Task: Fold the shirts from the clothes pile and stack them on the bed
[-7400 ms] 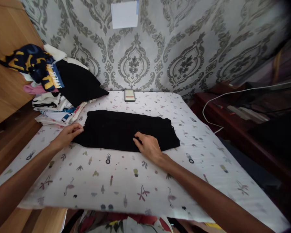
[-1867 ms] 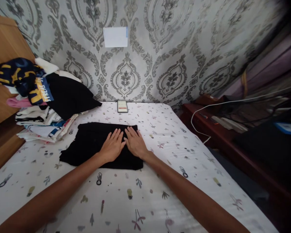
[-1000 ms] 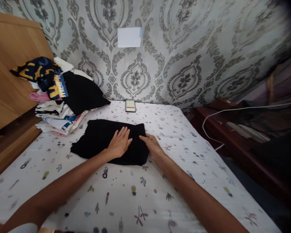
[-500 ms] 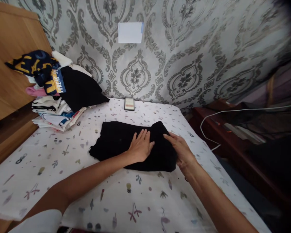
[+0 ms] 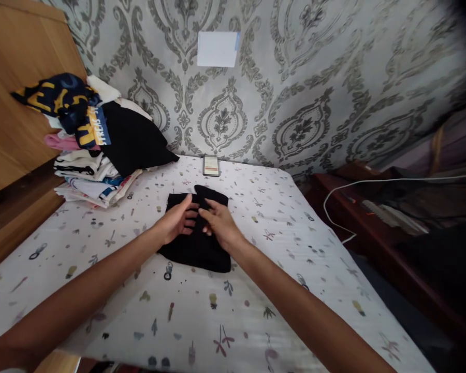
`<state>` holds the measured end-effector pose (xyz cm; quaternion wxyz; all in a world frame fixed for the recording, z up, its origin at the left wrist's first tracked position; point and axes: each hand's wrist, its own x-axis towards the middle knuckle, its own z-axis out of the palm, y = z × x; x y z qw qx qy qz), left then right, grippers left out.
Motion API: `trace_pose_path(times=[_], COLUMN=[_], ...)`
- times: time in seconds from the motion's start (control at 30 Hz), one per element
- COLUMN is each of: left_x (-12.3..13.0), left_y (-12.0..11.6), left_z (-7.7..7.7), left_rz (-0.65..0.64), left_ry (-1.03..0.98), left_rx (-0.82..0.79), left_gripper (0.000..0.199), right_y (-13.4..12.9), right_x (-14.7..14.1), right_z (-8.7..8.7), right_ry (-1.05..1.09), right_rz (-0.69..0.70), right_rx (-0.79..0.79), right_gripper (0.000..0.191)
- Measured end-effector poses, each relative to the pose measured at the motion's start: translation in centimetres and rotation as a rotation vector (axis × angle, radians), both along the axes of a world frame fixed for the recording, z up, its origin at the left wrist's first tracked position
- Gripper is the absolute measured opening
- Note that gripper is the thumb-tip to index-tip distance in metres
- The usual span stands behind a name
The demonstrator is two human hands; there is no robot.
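Note:
A black cloth (image 5: 202,254) lies folded into a compact, roughly square shape on the white patterned sheet (image 5: 264,290). Over its left part is my left hand (image 5: 178,220), fingers apart and nothing held in them. My right hand (image 5: 218,220) is over the upper right part of the cloth, its fingers curled loosely and apart, with no cloth visibly gripped. The fingertips of both hands nearly meet above the middle of the cloth.
A pile of folded clothes (image 5: 97,176) stands at the back left beside a wooden panel (image 5: 31,88), with a black garment (image 5: 132,140) on it. A small framed card (image 5: 211,166) lies near the wall. A white cable (image 5: 330,204) hangs at right over a dark red table (image 5: 326,186).
The right part of the black cloth has been folded over to the left, making it smaller. My right hand has moved left and let go; my left hand has shifted left.

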<state>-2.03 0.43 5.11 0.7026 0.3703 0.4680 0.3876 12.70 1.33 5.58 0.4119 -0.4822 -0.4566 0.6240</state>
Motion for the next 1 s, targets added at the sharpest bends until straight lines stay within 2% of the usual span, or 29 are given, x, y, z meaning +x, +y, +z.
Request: trace_pose_path(times=[0.07,0.13,0.3,0.4,0.53,0.6,0.7,0.77,0.87,0.93,1.0], left_x=[-1.6,-2.7,-3.8,-4.2,-4.8,-5.2,-6.2,-6.9,-6.6,-4.9,-2.2], left_y=[0.0,-0.1,0.0,0.3,0.7,0.7,0.5,0.5,1.8,4.0,6.9], left_z=[-0.3,-0.5,-0.5,-0.4,-0.9,-1.3,-1.3,-0.9,-0.1,0.3,0.3], left_rz=[0.025,0.022,-0.023,0.028,0.164,0.232,0.178,0.106,0.108,0.037,-0.156], left_ry=[-0.054,-0.069,-0.096,-0.08,0.054,0.17,0.423,0.688,1.151,1.266,1.202], left_rx=[-0.08,-0.095,0.015,0.062,0.032,0.002,-0.005,0.119,0.546,0.828,0.983], left_gripper=[0.055,0.046,0.031,0.028,0.02,0.029,0.044,0.043,0.042,0.039,0.039], right_y=[0.1,0.2,0.7,0.9,0.5,-0.3,-1.9,-3.2,-4.8,-5.4,-5.7], right_x=[-2.2,-3.6,-5.4,-6.4,-7.1,-6.6,-4.5,-2.9,-1.2,-0.9,-0.9], right_z=[-0.7,-1.0,-0.7,-0.7,-1.5,-1.7,-1.6,-1.7,-2.7,-3.6,-4.4], right_ry=[-0.058,-0.108,-0.14,-0.127,-0.178,-0.248,-0.443,-0.607,-0.784,-0.871,-0.943], right_rz=[0.058,0.102,0.133,0.152,0.304,0.358,0.302,0.261,0.323,0.386,0.432], right_rx=[-0.022,-0.016,0.041,0.083,0.097,0.195,0.564,0.819,1.036,1.091,1.099], right_gripper=[0.062,0.062,0.063,0.066,0.065,0.058,0.039,0.034,0.036,0.039,0.042])
